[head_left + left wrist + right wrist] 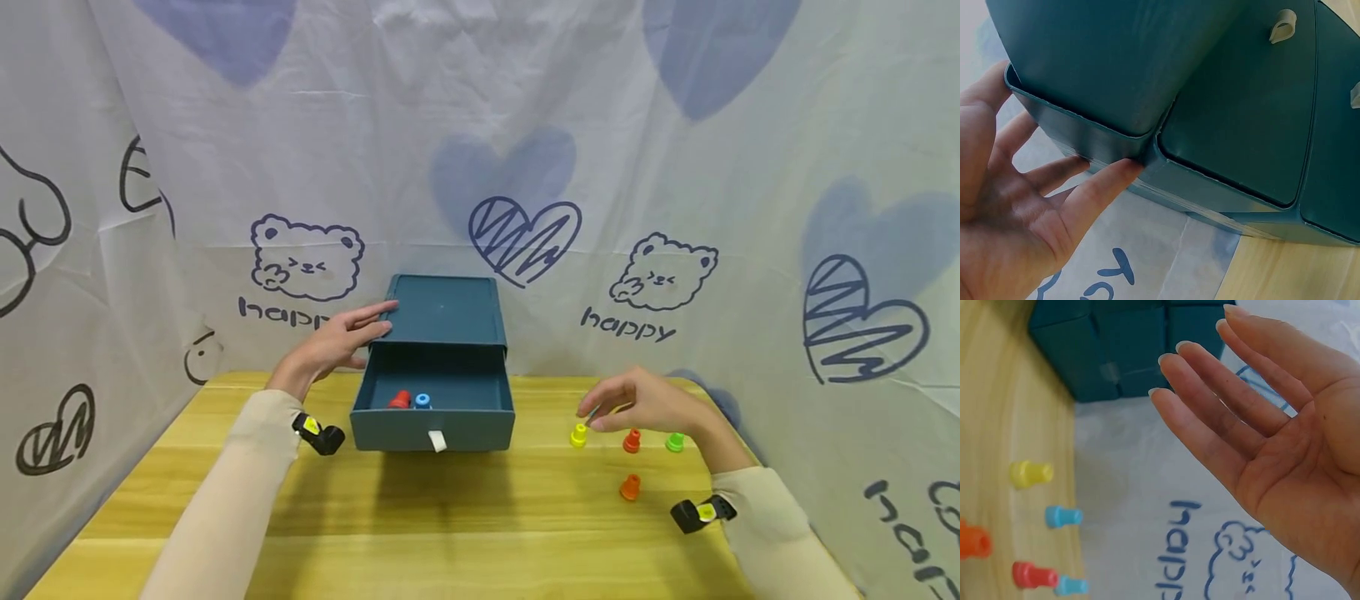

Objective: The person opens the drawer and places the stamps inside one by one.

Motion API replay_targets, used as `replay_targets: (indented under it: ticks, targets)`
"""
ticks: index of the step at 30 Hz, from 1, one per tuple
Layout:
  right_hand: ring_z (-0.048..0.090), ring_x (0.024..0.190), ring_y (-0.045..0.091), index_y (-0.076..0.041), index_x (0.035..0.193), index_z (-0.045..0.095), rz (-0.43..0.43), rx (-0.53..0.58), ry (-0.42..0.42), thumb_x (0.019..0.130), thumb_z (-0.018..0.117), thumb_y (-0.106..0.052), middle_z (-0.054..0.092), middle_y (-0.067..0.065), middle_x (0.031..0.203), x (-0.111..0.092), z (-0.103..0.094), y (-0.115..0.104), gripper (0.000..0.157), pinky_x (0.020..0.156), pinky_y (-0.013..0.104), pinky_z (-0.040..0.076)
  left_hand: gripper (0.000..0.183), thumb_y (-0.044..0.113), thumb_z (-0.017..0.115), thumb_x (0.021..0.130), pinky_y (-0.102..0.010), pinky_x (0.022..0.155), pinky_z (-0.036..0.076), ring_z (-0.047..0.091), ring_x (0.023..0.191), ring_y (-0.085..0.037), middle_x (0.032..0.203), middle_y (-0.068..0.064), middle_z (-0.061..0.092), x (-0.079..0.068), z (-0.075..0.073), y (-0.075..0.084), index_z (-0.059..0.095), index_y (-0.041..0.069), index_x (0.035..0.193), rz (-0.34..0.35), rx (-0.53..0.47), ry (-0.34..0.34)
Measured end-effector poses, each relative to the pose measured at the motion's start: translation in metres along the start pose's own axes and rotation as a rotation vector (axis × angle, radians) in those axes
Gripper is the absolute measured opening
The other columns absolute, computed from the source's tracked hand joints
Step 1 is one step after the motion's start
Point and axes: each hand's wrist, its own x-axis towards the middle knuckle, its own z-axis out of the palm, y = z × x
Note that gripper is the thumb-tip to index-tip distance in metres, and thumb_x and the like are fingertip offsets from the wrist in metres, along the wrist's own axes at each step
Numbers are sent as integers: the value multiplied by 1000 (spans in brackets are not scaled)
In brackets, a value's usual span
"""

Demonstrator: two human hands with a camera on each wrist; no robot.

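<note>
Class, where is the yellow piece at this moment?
In the head view, the yellow piece stands on the table, right of the open drawer, near the right hand.

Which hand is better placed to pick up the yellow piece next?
Probably the right hand: it hangs empty near the yellow piece, while the left hand touches the drawer unit, whose open drawer lies between it and the piece.

The teal box [450,308] sits flat, a drawer [480,429] with a white tab pulled out toward six o'clock, holding a red peg [401,398] at its eight o'clock and a blue peg [423,402] at seven. The left hand [336,343] touches the box at nine; an upright yellow peg [578,436] stands at four, near the right hand [647,403].
</note>
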Motion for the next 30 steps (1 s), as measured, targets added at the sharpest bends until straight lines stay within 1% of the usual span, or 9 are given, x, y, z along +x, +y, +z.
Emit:
replay_targets:
  ticks: [4, 5, 11, 16, 21, 26, 30]
  targets:
    - [76, 100, 15, -9, 117, 76, 12, -9, 1, 95, 75, -18, 77, 11, 116, -11, 4, 10, 23, 84, 29, 64, 68, 49, 56, 105, -72, 116, 34, 20, 159, -43, 174, -12, 15, 1, 0, 0, 29, 30, 164, 6, -2, -5]
    - [75, 100, 14, -11, 117, 76, 21, -8, 2, 95, 75, -18, 77, 11, 116, -13, 5, 13, 23, 83, 30, 64, 68, 49, 56, 105, -72, 116, 34, 20, 159, -43, 175, -12, 15, 1, 0, 0, 29, 30, 164, 7, -2, -5]
    - [75, 99, 13, -10, 117, 75, 41, 8, 5, 95, 75, -17, 77, 12, 115, -20, 7, 28, 23, 81, 31, 65, 67, 48, 56, 105, -72, 115, 34, 20, 159, -44, 174, -12, 15, 1, 0, -2, 30, 29, 164, 8, -2, 0]
    - [74, 99, 12, -6, 116, 75, 30, 14, 9, 95, 75, -14, 76, 14, 114, -26, 8, 37, 23, 84, 29, 64, 67, 48, 56, 105, -73, 115, 34, 20, 159, -44, 174, -12, 16, 1, 0, -1, 30, 29, 164, 10, -2, 2]
    - [74, 98, 11, -5, 116, 75, 52, 24, 12, 94, 76, -13, 74, 18, 114, -32, 9, 46, 23, 86, 24, 63, 67, 49, 56, 105, -72, 115, 35, 21, 158, -43, 174, -12, 17, 1, -1, -1, 30, 30, 164, 6, 1, 7]
    - [73, 98, 9, -3, 116, 74, 72, 22, 22, 94, 76, -15, 75, 16, 114, -38, 10, 55, 25, 87, 24, 62, 67, 49, 56, 104, -71, 115, 36, 21, 159, -43, 174, -11, 17, 1, -1, -1, 31, 31, 163, 1, 4, 9]
    - [74, 101, 12, -2, 118, 73, 118, 37, 20, 93, 77, -16, 75, 14, 116, -44, 11, 62, 28, 88, 22, 61, 67, 49, 57, 104, -72, 116, 35, 22, 159, -42, 174, -10, 18, 1, -1, 0, 31, 31, 163, 3, 0, 7]
